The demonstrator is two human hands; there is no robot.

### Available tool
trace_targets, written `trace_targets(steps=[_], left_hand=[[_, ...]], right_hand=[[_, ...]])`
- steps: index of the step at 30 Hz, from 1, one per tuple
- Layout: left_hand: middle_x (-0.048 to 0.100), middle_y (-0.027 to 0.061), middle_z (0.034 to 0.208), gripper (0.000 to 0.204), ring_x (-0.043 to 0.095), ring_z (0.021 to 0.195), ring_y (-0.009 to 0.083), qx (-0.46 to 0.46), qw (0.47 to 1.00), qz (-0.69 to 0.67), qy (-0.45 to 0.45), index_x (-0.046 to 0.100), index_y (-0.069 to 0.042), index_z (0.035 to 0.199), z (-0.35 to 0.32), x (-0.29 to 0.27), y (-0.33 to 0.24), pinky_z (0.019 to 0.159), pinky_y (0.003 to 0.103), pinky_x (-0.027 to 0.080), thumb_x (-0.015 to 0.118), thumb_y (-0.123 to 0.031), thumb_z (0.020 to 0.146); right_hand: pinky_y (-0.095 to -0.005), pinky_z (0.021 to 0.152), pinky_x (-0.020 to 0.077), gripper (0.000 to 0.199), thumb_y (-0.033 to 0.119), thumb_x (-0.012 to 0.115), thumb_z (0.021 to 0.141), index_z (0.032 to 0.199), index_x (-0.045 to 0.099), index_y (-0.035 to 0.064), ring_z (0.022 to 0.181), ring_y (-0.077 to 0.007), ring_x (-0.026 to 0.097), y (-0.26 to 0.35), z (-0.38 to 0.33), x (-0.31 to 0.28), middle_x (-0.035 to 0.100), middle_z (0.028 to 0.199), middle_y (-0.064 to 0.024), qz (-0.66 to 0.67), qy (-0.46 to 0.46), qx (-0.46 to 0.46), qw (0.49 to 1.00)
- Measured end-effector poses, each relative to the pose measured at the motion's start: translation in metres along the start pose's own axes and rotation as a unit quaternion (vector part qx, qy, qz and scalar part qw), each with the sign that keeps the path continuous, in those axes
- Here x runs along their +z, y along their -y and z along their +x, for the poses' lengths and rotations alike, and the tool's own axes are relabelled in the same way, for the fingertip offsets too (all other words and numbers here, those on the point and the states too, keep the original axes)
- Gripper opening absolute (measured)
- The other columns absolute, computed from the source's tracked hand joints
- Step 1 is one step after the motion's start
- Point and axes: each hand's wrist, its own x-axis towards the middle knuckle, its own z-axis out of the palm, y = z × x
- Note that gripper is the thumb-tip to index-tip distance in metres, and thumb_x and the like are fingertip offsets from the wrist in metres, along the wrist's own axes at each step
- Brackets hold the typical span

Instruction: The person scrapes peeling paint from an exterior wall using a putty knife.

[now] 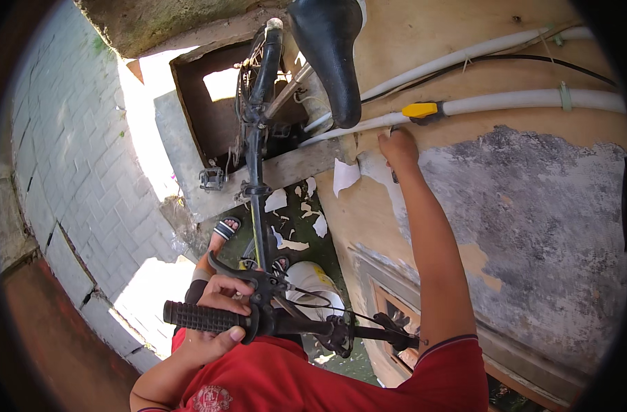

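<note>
My left hand [221, 323] is wrapped around the black rubber grip [193, 316] of a black bicycle's handlebar, thumb under the grip, fingers near the brake lever [234, 269]. The bicycle frame [256, 151] runs away from me, its black saddle [330, 58] at the top. My right hand [398, 148] reaches out to the peeling wall [533, 206] and is closed on a thin dark tool [394, 176] pressed against the paint. It sits just below a white pipe [519, 101] with a yellow valve handle [421, 110].
White paint flakes [293, 244] lie on the dark ground by the wall. My sandalled foot [227, 226] stands beside the frame. A pedal [212, 178] sticks out left. Grey brick paving [80, 165] fills the left. A dark wall opening [210, 110] lies behind the bicycle.
</note>
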Motion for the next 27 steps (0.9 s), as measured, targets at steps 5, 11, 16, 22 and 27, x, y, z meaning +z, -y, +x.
trace_targets(steps=[5, 11, 16, 22, 27], left_hand=[[0.045, 0.0181, 0.123, 0.029, 0.047, 0.128, 0.0362, -0.004, 1.0, -0.009, -0.002, 0.059, -0.003, 0.105, 0.002, 0.003, -0.003, 0.107, 0.048, 0.036, 0.069, -0.026, 0.09], [0.045, 0.0179, 0.123, 0.029, 0.044, 0.132, 0.0395, -0.012, 1.0, -0.018, 0.009, 0.059, -0.002, 0.105, 0.005, 0.005, -0.006, 0.11, 0.051, 0.034, 0.069, -0.024, 0.09], [0.045, 0.0174, 0.122, 0.028, 0.044, 0.132, 0.0418, -0.001, 1.0, -0.02, 0.01, 0.059, -0.002, 0.104, 0.006, 0.006, -0.006, 0.11, 0.053, 0.033, 0.069, -0.023, 0.09], [0.045, 0.0175, 0.122, 0.027, 0.043, 0.133, 0.0422, 0.006, 1.0, -0.008, 0.018, 0.059, -0.002, 0.104, 0.009, 0.007, -0.004, 0.11, 0.052, 0.034, 0.068, -0.023, 0.09], [0.045, 0.0175, 0.123, 0.027, 0.043, 0.133, 0.0415, -0.002, 1.0, -0.017, 0.018, 0.058, -0.003, 0.105, 0.007, 0.007, -0.003, 0.109, 0.049, 0.035, 0.068, -0.023, 0.09]], right_hand=[[-0.0392, 0.066, 0.0553, 0.04, 0.038, 0.051, 0.096, 0.1, 0.068, 0.0019, 0.055, -0.0248, 0.068, -0.03, 0.034, 0.035, 0.07, 0.072, -0.0131, -0.06, -0.08, -0.069, 0.993], [-0.0389, 0.064, 0.0547, 0.038, 0.037, 0.049, 0.096, 0.094, 0.067, 0.0037, 0.055, -0.0252, 0.067, -0.036, 0.037, 0.043, 0.068, 0.068, -0.0129, -0.038, -0.076, -0.068, 0.994], [-0.0392, 0.063, 0.0543, 0.042, 0.038, 0.048, 0.097, 0.091, 0.066, 0.0006, 0.053, -0.0254, 0.067, -0.026, -0.008, 0.046, 0.067, 0.065, -0.0132, 0.045, 0.002, -0.048, 0.998], [-0.0444, 0.07, 0.0547, 0.042, 0.037, 0.051, 0.096, 0.092, 0.067, -0.0012, 0.067, -0.0324, 0.07, -0.084, -0.058, 0.093, 0.069, 0.074, -0.0188, -0.063, 0.005, -0.103, 0.993], [-0.0491, 0.078, 0.054, 0.044, 0.042, 0.055, 0.094, 0.093, 0.07, 0.0003, 0.085, -0.0386, 0.069, -0.13, -0.112, 0.108, 0.071, 0.087, -0.0217, -0.132, 0.076, -0.096, 0.984]])
